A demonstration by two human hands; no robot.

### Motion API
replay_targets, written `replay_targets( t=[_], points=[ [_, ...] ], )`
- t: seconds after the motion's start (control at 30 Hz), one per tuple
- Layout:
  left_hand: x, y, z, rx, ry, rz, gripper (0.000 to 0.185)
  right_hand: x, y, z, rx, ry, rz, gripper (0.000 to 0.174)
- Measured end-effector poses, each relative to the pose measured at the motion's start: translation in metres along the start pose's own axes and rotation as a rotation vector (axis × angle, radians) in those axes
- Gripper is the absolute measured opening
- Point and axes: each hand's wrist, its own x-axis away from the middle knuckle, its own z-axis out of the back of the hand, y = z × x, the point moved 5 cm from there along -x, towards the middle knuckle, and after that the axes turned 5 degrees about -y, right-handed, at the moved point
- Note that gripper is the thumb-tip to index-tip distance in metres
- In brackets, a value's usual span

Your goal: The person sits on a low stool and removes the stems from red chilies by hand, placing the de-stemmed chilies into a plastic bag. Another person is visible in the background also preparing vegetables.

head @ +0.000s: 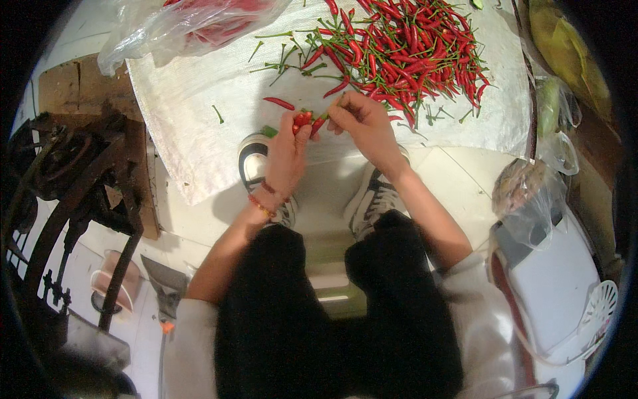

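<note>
Several red chili peppers (pixel 302 119) are gathered in my left hand (pixel 288 149), which wears beaded bracelets. One of these chilies (pixel 319 123) points up to the right, towards my right hand (pixel 360 122). My right thumb and forefinger pinch together at its green stem (pixel 327 114). Beyond my hands, a large heap of red chilies with green stems (pixel 413 55) covers the right of a white woven sheet (pixel 199 109). A single chili (pixel 279 103) lies just past my left hand. Loose green stems (pixel 284 57) are scattered left of the heap.
A clear plastic bag with red contents (pixel 214 25) rests at the sheet's far left. A dark metal machine frame (pixel 75 184) stands on my left, near a dustpan (pixel 167 284). On my right are plastic bags (pixel 536 199) and a white fan-shaped object (pixel 598 309). My shoes (pixel 254 162) touch the sheet's near edge.
</note>
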Motion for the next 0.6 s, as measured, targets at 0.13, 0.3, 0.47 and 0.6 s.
replay_targets(
  t=[0.13, 0.3, 0.47, 0.6],
  points=[
    [0.004, -0.007, -0.012, 0.380, -0.034, 0.112, 0.018, -0.004, 0.006, -0.009, -0.313, 0.052, -0.123, 0.010],
    [0.000, 0.011, -0.001, -0.025, 0.012, -0.022, 0.018, -0.002, 0.003, -0.008, -0.186, 0.004, -0.124, 0.009],
    [0.009, 0.002, -0.014, 0.505, -0.130, 0.297, 0.019, -0.002, -0.015, -0.003, 0.319, 0.152, 0.238, 0.013],
    [0.013, 0.011, -0.003, 0.682, 0.057, 0.472, 0.022, -0.014, -0.021, -0.002, 0.787, 0.219, 0.585, 0.016]
  ],
)
